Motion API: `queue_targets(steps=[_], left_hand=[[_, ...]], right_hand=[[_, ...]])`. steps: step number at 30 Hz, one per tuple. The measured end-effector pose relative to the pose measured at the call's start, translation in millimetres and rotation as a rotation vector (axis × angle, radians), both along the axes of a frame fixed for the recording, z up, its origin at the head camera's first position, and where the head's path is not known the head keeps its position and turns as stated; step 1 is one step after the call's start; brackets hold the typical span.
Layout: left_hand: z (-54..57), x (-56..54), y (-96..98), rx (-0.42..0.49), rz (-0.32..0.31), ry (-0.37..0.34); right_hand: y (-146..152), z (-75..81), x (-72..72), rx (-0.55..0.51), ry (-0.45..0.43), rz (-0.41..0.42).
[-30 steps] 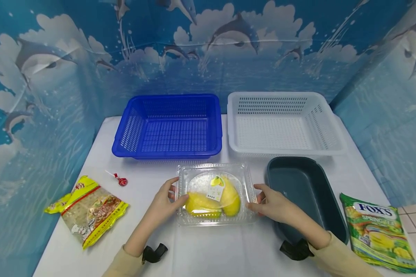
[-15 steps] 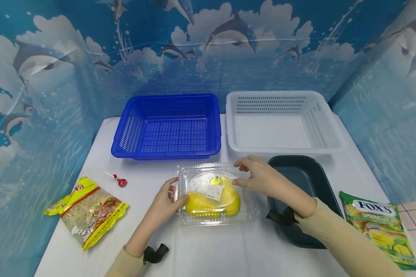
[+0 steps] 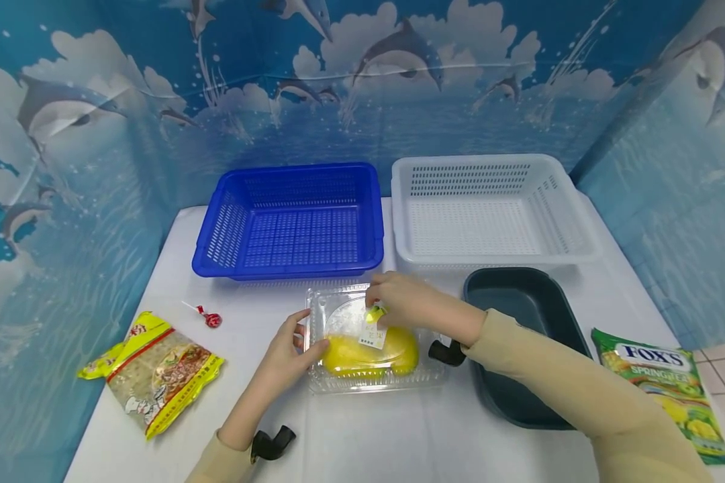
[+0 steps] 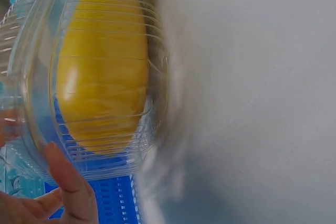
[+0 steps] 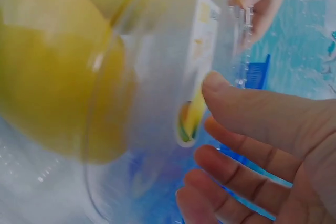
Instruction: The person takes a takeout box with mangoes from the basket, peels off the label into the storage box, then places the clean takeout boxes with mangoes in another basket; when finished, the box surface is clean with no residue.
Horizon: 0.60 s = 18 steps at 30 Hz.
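Observation:
A clear plastic clamshell box (image 3: 337, 314) lies lidded on the white tablecloth, with yellow fruit that look like mangoes (image 3: 355, 359) inside. On its lid is a white label (image 3: 371, 335) with a fruit picture. My left hand (image 3: 288, 352) holds the box's left edge, thumb toward the lid and fingers along the side. Over the lid reaches my right hand (image 3: 407, 303). In the right wrist view its thumb (image 5: 215, 85) is at the label's edge, and the other fingers are loosely bent, apart from the thumb. That hand hides the lid's right part in the head view.
Behind the box stand a blue basket (image 3: 290, 272) and a white basket (image 3: 495, 258). A dark green tray (image 3: 513, 396) is at the right, partly under my right sleeve, beside a green FOX'S bag (image 3: 658, 376). At left lie a yellow noodle packet (image 3: 157, 382) and a red lollipop (image 3: 213, 320).
My right hand has left the box's right edge and moved left across the lid to the label. My left hand has stayed at the left edge, and the box has not visibly moved.

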State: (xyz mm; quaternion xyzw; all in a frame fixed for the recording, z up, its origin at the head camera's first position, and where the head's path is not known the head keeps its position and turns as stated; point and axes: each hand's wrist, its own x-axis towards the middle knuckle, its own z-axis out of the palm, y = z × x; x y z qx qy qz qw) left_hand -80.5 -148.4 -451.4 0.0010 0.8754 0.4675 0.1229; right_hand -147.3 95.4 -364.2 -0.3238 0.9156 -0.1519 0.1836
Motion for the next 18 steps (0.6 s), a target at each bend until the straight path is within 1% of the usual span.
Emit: queue_targets(steps=[2,8,12,18], left_hand=[[0.0,0.1,0.2,-0.004,0.001,0.001],[-1.5,0.0,0.5,-0.005,-0.004,-0.001],[-2.3,-0.8,0.6,-0.009,-0.004,0.005],[-1.9,-1.1,1.2,-0.011,-0.009,0.014]], right_hand=[[-2.9,-3.3,-0.3,0.008,0.018,0.002],[-7.9,-10.3,-0.4,0.020,0.030,-0.014],[-8.4,-10.1,-0.4,0.022,0.017,-0.021],[-9.0,-10.8,-4.5,0.024,-0.008,0.002]])
